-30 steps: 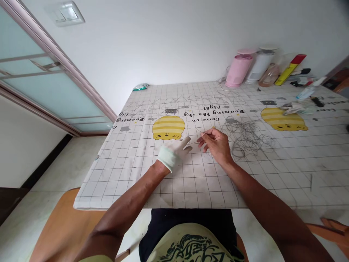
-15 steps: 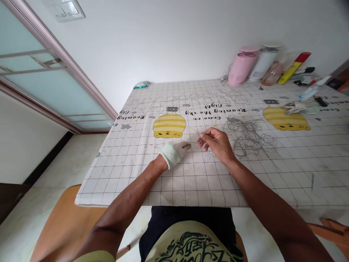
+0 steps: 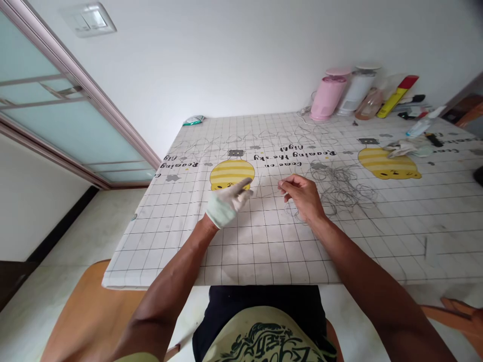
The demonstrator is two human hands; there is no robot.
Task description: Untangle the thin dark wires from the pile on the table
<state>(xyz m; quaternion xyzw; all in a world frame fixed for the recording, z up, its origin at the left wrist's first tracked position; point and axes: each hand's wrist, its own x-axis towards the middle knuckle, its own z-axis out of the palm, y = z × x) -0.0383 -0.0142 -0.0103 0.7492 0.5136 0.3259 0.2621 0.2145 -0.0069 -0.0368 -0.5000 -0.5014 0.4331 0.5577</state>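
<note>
The white-gloved left hand (image 3: 228,202) was open above the white grid-printed surface (image 3: 264,256), holding nothing visible; the bare right hand (image 3: 302,197) was pinched shut, its hold too fine to tell, near a tangle of thin grey wire (image 3: 339,188).

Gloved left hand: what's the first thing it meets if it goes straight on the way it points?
Probably a thin wire strand on the tablecloth, just past the fingertips of the gloved left hand. The strand is faint and the hand's height is unclear. The right hand looks off that line.
</note>
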